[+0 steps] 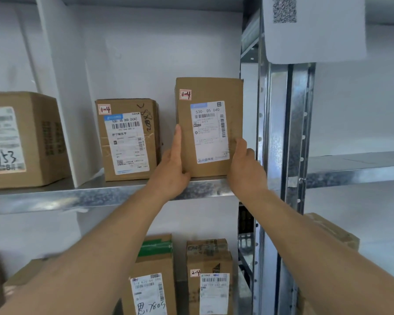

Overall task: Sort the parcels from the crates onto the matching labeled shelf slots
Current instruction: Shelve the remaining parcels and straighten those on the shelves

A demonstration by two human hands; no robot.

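The left hand [173, 169] holds the lower left edge of the parcel [210, 126], index finger laid straight up the side and the remaining fingers curled under the bottom corner. The right hand [243, 164] grips the lower right edge, thumb on the front face, fingers wrapped behind. Both hands are clamped on the same box, one at each side, equally near. The parcel stands upright on the galvanised shelf [100, 196], long axis vertical, its base at or just over the front lip, directly ahead of and above both wrists. Judged from this, any further seating calls for a straight push inward, away from the person. It is a plain brown carton, taller than wide, bearing a white shipping label and a small red-bordered tag reading 1-4. The neighbouring box [129, 139] to the left carries the same 1-4 tag (slot match appears correct). A steel upright [293, 133] stands just beside the parcel's right edge.
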